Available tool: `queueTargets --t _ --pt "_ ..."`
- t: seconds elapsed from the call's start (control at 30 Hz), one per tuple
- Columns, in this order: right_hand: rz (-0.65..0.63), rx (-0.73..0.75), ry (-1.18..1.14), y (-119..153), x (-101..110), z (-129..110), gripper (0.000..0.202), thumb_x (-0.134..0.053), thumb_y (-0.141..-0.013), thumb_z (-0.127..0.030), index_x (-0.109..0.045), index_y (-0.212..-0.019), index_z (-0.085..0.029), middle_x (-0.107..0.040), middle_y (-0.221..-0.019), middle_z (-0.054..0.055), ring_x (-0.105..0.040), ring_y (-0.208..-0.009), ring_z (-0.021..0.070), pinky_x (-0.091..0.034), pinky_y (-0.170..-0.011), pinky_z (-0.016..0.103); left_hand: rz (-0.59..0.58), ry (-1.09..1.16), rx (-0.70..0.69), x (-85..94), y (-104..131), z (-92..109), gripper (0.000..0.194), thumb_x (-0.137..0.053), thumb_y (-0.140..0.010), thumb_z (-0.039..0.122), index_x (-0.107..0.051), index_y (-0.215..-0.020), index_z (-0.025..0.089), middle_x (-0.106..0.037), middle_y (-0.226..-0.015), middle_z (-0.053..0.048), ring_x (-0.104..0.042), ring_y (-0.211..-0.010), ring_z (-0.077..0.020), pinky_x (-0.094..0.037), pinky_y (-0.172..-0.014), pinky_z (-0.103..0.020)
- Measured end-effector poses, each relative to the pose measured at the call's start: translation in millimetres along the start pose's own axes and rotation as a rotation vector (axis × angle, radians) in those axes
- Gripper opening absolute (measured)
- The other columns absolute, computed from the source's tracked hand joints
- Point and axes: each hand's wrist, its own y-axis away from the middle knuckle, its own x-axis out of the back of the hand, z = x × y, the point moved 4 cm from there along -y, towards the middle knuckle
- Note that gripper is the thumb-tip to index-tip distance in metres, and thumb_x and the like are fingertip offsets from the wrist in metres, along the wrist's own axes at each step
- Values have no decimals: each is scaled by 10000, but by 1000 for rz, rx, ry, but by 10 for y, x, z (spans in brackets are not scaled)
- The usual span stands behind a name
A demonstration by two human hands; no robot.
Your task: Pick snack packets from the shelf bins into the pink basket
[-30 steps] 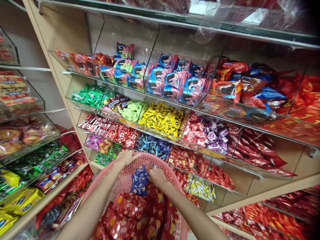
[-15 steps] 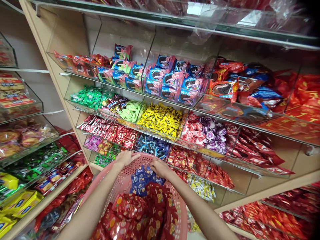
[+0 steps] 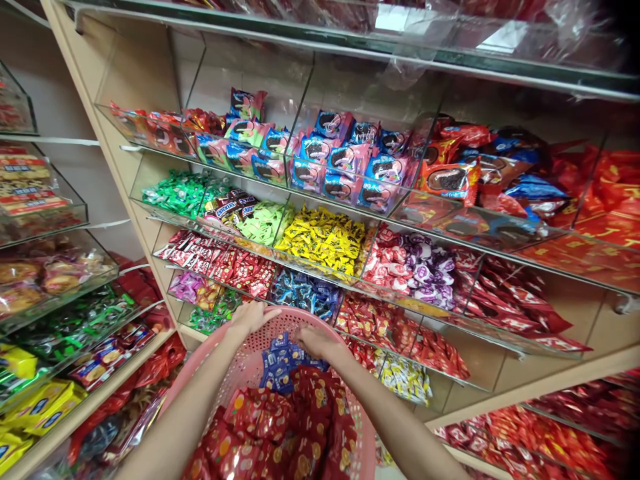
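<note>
1. One grip steadies things: my left hand (image 3: 249, 317) is curled over the far rim of the pink basket (image 3: 369, 427).
2. My right hand (image 3: 316, 341) is half-curled inside, by the blue packets (image 3: 277, 363) beyond the red packets (image 3: 265, 417); I cannot tell whether it pinches one.
3. I seem to be handling the blue ones; the next move calls for a steady rim.

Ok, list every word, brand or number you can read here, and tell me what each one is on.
"SNICKERS": on a brown candy bar on the middle shelf.
"SNICK", ending not readable: on the bar beside it.
Too small or blurred to read: print on the blue packets in the pink basket, the cookie packs, the yellow candies and the yellow packs at lower left.
</note>
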Motion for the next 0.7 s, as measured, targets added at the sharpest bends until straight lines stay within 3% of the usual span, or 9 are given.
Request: queueTargets --t 0.17,0.27,0.37,0.53,0.7 --pt "36 1 68 33 3 -13 194 -428 -796 -257 -578 -877 -165 -583 -952 78 -538 -890 176 -384 -730 252 -1 6 6 7 9 11 771 -124 -628 750 -606 -796 172 -617 -861 -134 -563 -841 -276 -406 -709 -350" --pt "144 -14 51 9 98 28 238 -381 -824 -331 -558 -889 -185 -580 -937 58 -541 -869 157 -376 -714 235 7 7 4 14 12 15 788 -106 -619 758 -607 -797 177 -618 -863 -140 -564 -840 -271 -405 -710 -356" --pt "286 -131 44 -39 262 146 304 -268 -865 -359 -525 -916 -204 -563 -947 56 -551 -820 147 -380 -663 233 15 6 -1 21 14 17 790 -100 -613 762 -605 -786 180 -623 -844 -138 -570 -822 -269 -410 -693 -355" --pt "395 -431 176 -163 484 406 263 -245 -866 -175 -448 -1033 -168 -509 -1010 124 -563 -814 163 -405 -638 255 14 18 -4 36 24 27 797 -88 -608 764 -603 -759 175 -623 -858 -139 -571 -815 -274 -408 -681 -355" --pt "346 -487 241 -325 502 562 295 -258 -834 -63 -452 -1043 -140 -509 -993 160 -567 -840 172 -430 -662 266 6 20 3 33 20 25 770 -109 -629 748 -600 -766 170 -624 -859 -135 -572 -829 -265 -402 -696 -338"
